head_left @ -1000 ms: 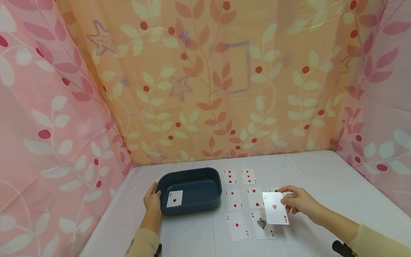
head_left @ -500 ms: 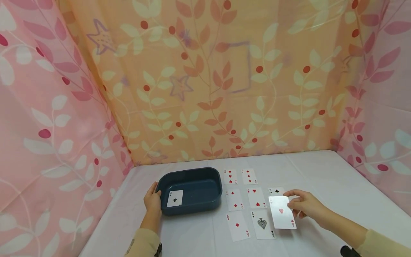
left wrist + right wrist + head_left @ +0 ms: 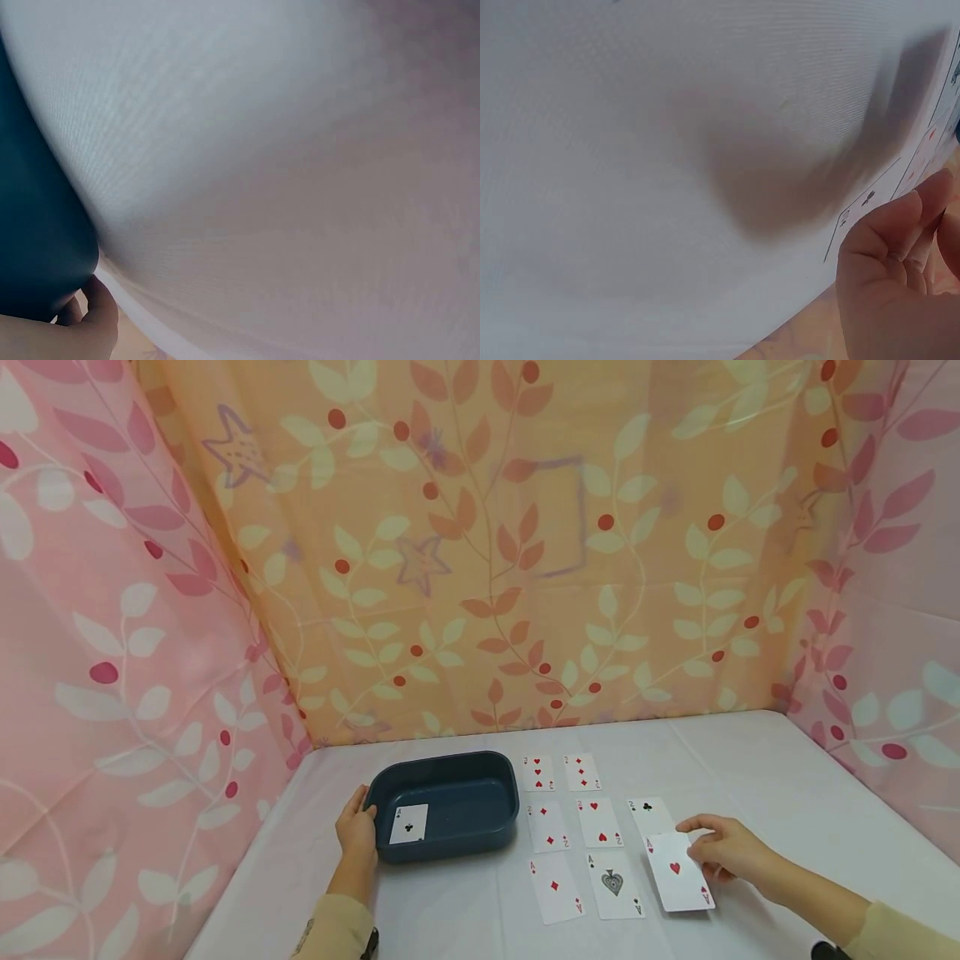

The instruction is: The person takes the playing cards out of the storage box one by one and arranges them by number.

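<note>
My left hand [image 3: 355, 828] grips the left rim of a dark blue rectangular tray [image 3: 444, 850], thumb over the edge. Inside the tray, at its left, lies an ace of clubs [image 3: 408, 823]. In the head view my right hand [image 3: 731, 852] pinches an ace of hearts [image 3: 680, 883] by its upper right edge, face up, to the right of the ace of spades [image 3: 613, 897]. Partly covered by that card is a two of clubs [image 3: 649, 814]. In the right wrist view the curled fingers [image 3: 889, 229] show, but the held card is barely visible.
An ace of diamonds [image 3: 555, 906] lies left of the ace of spades. Behind are a two of diamonds [image 3: 547, 827], a two of hearts [image 3: 597, 818], a three of hearts [image 3: 537, 781] and a three of diamonds [image 3: 581, 781]. White cloth covers the table [image 3: 465, 918]; patterned curtains surround it.
My right hand has moved right and toward me with the ace of hearts, uncovering the ace of spades and more of the two of clubs. The left hand and tray have stayed put.
</note>
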The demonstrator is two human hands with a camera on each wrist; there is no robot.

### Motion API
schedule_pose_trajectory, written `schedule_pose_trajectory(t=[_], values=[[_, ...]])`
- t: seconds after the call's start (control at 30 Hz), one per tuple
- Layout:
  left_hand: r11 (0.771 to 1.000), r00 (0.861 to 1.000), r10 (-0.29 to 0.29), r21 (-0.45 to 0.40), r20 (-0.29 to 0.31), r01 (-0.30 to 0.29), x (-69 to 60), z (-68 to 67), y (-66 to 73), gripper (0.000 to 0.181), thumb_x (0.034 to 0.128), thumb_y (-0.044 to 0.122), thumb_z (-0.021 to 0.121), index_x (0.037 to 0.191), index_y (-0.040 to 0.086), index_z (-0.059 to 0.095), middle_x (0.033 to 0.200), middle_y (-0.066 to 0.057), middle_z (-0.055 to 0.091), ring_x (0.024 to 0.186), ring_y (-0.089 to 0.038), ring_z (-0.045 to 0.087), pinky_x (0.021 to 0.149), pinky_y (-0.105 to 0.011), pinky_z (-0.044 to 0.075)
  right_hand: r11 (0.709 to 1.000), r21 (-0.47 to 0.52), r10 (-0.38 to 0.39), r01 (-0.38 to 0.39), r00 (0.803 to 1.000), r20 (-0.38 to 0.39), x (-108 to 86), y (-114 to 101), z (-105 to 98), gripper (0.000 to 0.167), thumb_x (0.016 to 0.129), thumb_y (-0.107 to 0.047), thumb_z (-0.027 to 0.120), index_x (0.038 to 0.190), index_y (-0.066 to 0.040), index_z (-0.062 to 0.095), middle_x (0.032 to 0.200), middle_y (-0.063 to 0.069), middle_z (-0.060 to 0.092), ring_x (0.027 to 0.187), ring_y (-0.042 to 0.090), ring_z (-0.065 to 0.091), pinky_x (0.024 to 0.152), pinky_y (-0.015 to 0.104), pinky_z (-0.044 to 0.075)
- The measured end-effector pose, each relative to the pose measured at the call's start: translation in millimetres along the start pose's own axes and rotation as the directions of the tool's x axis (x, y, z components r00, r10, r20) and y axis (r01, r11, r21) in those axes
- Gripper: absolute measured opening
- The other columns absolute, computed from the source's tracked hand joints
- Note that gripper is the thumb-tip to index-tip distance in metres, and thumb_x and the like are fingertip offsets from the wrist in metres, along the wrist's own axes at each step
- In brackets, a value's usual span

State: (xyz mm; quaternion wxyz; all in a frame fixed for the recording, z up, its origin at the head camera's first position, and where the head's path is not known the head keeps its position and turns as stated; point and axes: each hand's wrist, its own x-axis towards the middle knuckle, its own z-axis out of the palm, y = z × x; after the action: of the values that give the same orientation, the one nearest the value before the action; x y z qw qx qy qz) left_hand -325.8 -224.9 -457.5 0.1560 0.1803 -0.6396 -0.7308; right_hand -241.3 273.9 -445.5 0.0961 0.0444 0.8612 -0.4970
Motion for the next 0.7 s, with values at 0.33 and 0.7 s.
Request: schedule_pose_trajectory(t=[0.33,0.7], values=[[0.999,1.000,0.007,-0.045,0.001,-0.007,1.3,-0.8,-2.3,0.052,0.0980,-0.011,0.036,0.149,-0.005,0.027,0.154,-0.019,0.026,0.143,-0.029,0.024,0.116,-0.036,0.018,0.999,-0.043,0.022,-0.021,1.000,0.001,2.3,10.6,1.0,0.033,0.083,0.000,0.062,0.115,0.009,0.056,0.066,0.002,0.054,0.053,0.016,0.050,0.047,0.025,0.042],[1.000,1.000,0.006,-0.030,-0.001,-0.006,1.5,-0.4,-0.4,0.052,0.0983,-0.010,0.035,0.149,-0.005,0.028,0.154,-0.018,0.028,0.143,-0.028,0.025,0.116,-0.037,0.019,0.995,-0.098,0.000,-0.001,1.000,-0.013,3.2,10.7,3.1,0.027,0.084,0.000,0.062,0.109,0.009,0.058,0.067,0.006,0.047,0.045,0.011,0.045,0.045,0.021,0.041]])
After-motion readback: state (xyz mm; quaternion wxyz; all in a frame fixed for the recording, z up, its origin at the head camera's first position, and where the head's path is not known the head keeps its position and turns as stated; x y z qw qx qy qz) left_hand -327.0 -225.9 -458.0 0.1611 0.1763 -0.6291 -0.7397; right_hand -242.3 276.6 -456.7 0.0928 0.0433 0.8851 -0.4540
